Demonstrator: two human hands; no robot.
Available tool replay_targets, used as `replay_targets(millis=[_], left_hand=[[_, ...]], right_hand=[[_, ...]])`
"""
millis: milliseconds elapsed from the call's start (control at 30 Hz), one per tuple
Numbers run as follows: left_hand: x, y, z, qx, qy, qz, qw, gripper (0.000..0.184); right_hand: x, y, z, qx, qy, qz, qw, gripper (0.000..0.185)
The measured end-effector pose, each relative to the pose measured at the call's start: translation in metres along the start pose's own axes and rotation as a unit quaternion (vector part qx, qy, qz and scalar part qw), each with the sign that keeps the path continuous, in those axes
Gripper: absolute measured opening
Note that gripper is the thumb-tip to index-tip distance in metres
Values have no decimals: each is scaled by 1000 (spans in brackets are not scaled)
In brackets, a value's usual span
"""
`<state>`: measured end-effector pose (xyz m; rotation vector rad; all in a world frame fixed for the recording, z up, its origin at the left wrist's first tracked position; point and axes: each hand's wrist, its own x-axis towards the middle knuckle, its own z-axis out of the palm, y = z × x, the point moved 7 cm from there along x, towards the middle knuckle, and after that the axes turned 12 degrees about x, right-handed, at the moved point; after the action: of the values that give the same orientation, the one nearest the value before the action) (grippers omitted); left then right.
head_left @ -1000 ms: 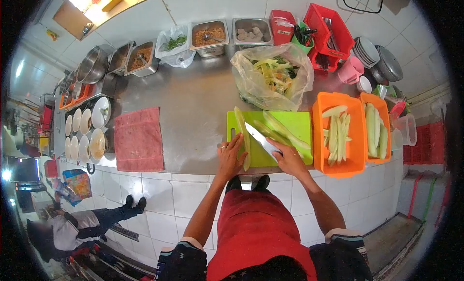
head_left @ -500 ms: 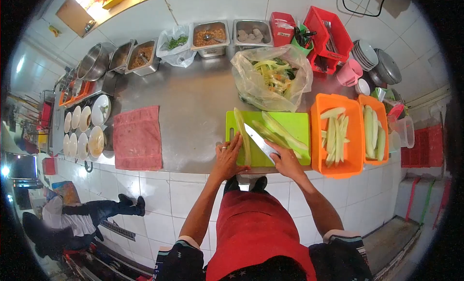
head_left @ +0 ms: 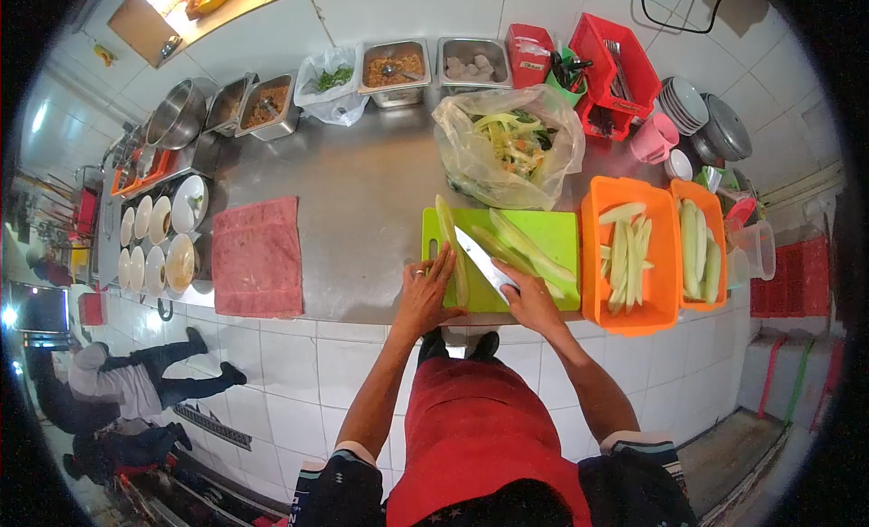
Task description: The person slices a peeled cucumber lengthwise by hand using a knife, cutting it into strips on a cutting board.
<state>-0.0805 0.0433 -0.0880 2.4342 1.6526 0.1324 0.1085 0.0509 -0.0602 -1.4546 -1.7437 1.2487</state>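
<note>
A lime-green cutting board (head_left: 563, 226) lies at the table's near edge. My left hand (head_left: 425, 292) steadies a long peeled cucumber piece (head_left: 446, 221) at the board's left side, fingers along it and the thumb by its near end. In my right hand (head_left: 534, 302) is a kitchen knife (head_left: 483, 263), gripped by the handle. Its blade points away and to the left, the tip close beside the steadied piece. More long cucumber pieces (head_left: 536, 248) lie to the right of the blade, partly behind it.
Right of the board, an orange bin (head_left: 631, 320) holds cut cucumber strips, beside a smaller orange bin (head_left: 715, 296) of whole ones. A plastic bag of peelings (head_left: 552, 178) stands behind the board. Left are a red cloth (head_left: 258, 255) and several bowls (head_left: 181, 264). Another person (head_left: 118, 378) is at far left.
The steadied cucumber piece has slid slightly away from me. Both hands and the knife have barely shifted. At far left, the other person's legs and body have changed position.
</note>
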Motion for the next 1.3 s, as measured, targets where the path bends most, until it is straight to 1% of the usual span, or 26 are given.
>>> replay_targets(millis=[33, 100, 133, 233, 300, 433, 500, 633, 700, 800, 833, 900, 1033, 1100, 1133, 1200, 1300], left_hand=[[-1, 0, 0, 0, -2, 0, 1000, 124], [1, 0, 0, 5, 3, 9, 1000, 122], [1, 0, 0, 4, 1, 11, 1000, 122], [2, 0, 2, 2, -9, 15, 1000, 123], [2, -2, 5, 2, -1, 14, 1000, 125], [1, 0, 7, 16, 11, 13, 1000, 125], [1, -1, 5, 4, 30, 20, 999, 124], [1, 1, 5, 12, 17, 17, 1000, 124], [1, 1, 2, 4, 37, 24, 999, 124], [1, 3, -1, 9, 27, 16, 999, 125], [1, 4, -1, 10, 25, 17, 999, 125], [0, 4, -2, 23, 25, 15, 999, 125], [2, 5, -3, 10, 20, 18, 1000, 125], [2, 5, -3, 16, 12, 13, 1000, 125], [2, 4, -3, 16, 12, 13, 1000, 125], [1, 5, -5, 15, 22, 20, 999, 125], [2, 5, -5, 8, 13, 16, 1000, 124]], right_hand=[[-1, -1, -1, 1, -1, 1, 1000, 50], [-4, 3, -2, 12, -20, 47, 999, 51], [-6, 5, -3, 13, -19, 50, 999, 51], [-13, 8, -5, 39, -23, 42, 998, 52], [-15, 9, -6, 37, -24, 26, 999, 52], [-18, 26, -4, 63, -38, 30, 997, 51], [-24, 23, -3, 63, -76, 94, 991, 54], [-36, 22, -3, 50, -85, 118, 988, 53], [-42, 19, -5, 30, -70, 106, 991, 49], [-53, 8, -7, 21, -88, 136, 987, 52], [-55, 10, -6, 23, -88, 137, 986, 52], [-61, 11, -8, 39, -67, 100, 992, 49], [-71, 11, -7, 37, -79, 109, 990, 50], [-76, 7, -7, 13, -75, 84, 994, 50], [-77, 6, -7, 14, -75, 85, 993, 50], [-84, 12, -6, 12, -81, 127, 989, 50], [-90, 18, -6, -16, -80, 113, 990, 50]])
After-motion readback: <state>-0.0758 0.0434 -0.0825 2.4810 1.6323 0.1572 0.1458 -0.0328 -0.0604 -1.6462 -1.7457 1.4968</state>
